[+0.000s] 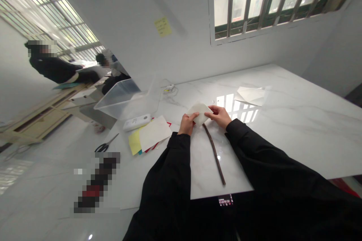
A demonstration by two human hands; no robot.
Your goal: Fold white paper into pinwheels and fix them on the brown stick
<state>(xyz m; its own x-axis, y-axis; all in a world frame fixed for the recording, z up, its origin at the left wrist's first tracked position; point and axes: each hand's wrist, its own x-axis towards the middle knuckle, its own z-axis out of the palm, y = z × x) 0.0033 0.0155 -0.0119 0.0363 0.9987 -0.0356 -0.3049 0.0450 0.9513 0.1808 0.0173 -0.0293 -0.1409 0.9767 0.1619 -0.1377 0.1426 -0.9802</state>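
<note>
**Left hand (187, 123) and right hand (220, 116) pinch a white square (200, 114) above a marble table (296, 128)**

On my feed, both hands are narrowed onto opposite edges of the square, which is held just off the polished stone; it looks like soft, matte paper, though I can't rule out cloth. Just below it lies a slender dark twig (214, 154), slightly bowed and rough-looking, with nothing wrapped around it. To the right, a creased white sheet (250, 96) lies flat. To the left, I see a fanned stack of coloured paper (154, 133), black-handled scissors (105, 144), a white plastic device (137, 122) and a clear plastic box (124, 99). Progress is hard to judge: only the square is in hand.
</note>
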